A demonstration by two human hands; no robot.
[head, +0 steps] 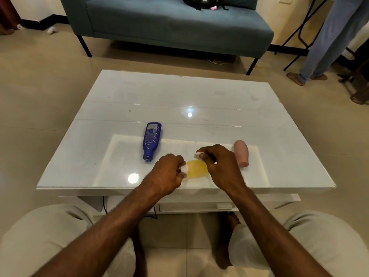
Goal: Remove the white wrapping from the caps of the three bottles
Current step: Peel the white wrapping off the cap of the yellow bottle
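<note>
A yellow bottle (197, 168) lies on its side near the front edge of the white glass table (179, 96), between my two hands. My left hand (169, 172) grips its cap end, where white wrapping (184, 168) shows between the fingers. My right hand (221, 162) pinches a piece of white wrapping (197, 155) just above the bottle. A purple bottle (151, 140) lies to the left, its bare cap pointing toward me. A pink bottle (241, 153) lies to the right, cap toward me, with no white on it.
A blue-grey sofa (169, 27) stands beyond the table. A person's legs (323, 47) and a black stand are at the far right. My knees (60, 236) sit below the table's front edge.
</note>
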